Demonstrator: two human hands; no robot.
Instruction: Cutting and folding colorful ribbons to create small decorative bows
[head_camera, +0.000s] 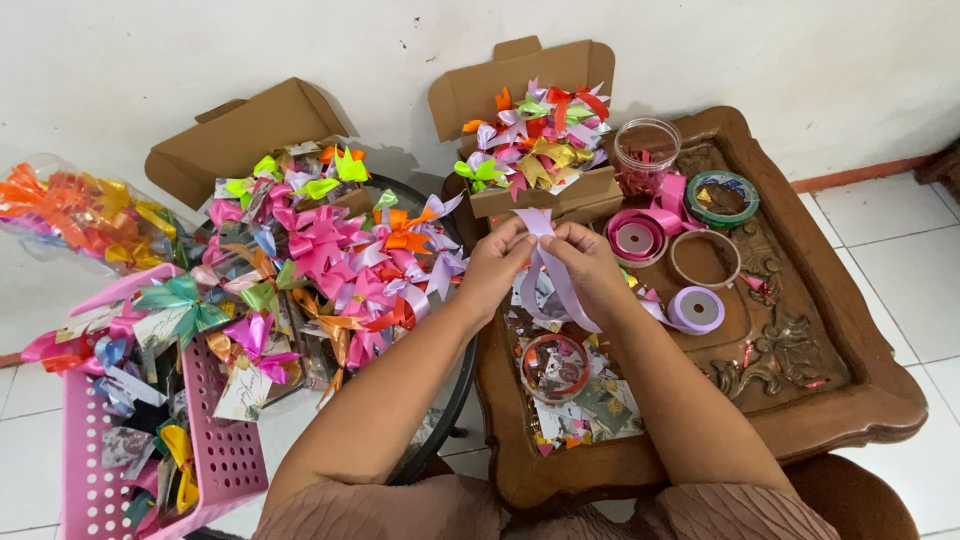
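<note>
Standing by the carved wooden table (850, 400), I figured the risk was that slippery lilac ribbon (556, 275): its loops looked loose, so one slack pinch and the fold would've sprung open over the scraps. Both the left hand (495, 262) and right hand (590, 262) had fingertips closed tight on its top end, just above the table's near half. Near the table's front edge sat a red-rimmed tape roll (553, 367). Left of the table stood a pink basket (215, 455), and at its far edge an open brown cardboard box (540, 195) heaped with bows, flap up.
</note>
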